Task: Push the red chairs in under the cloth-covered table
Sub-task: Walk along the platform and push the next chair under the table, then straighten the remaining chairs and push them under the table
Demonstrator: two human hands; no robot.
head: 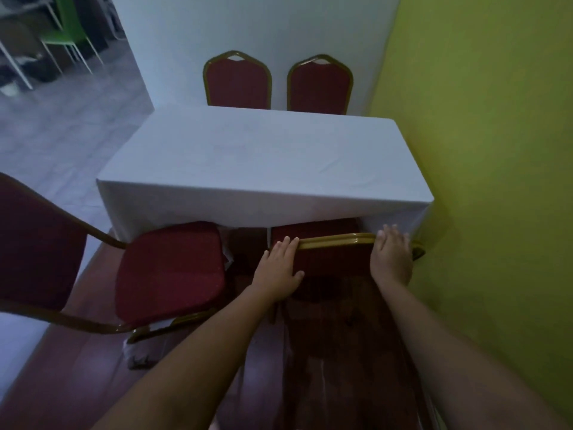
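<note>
A table under a white cloth fills the middle. At its near right side stands a red chair with a gold frame; its seat is partly under the hanging cloth. My left hand grips the left side of that chair's backrest, and my right hand grips the right side, fingers over the top rail. A second red chair stands at the near left, turned sideways, its seat mostly outside the table. Two more red chairs stand at the far side, backs upright against the table edge.
A yellow-green wall runs close along the right of the table and the held chair. A white wall is behind the far chairs. Dark red carpet lies under me. Green and white chairs stand in a room at far left.
</note>
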